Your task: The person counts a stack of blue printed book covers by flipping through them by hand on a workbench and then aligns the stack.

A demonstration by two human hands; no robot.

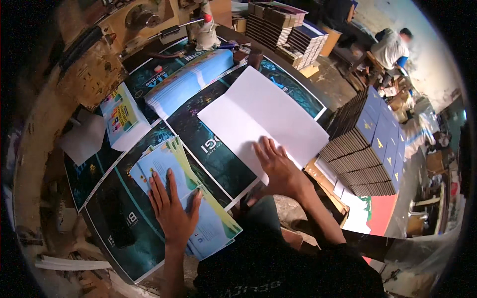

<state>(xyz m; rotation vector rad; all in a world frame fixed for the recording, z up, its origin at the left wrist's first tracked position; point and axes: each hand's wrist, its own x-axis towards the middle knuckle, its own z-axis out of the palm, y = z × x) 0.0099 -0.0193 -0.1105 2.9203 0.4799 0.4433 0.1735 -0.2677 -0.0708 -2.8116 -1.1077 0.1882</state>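
Observation:
My left hand [174, 211] lies flat with fingers apart on open printed pages [216, 223], light blue with green edges. Those pages sit near me, left of centre on the table. Farther right, my right hand [282, 171] is spread over the near edge of large blank white sheets [268, 102]. A fold or seam runs across the white sheets. Beyond the printed pages stands a long row of light blue booklets [191, 84] packed together. Left of that row is a small pile with a yellow and blue cover [120, 113].
Dark printed sheets [218, 166] cover the table. A worn machine [97, 72] stands at the far left. To the right rises a tall stack of blue-covered books [365, 141]; more book stacks [268, 30] stand behind. Another person [392, 49] sits at the back right.

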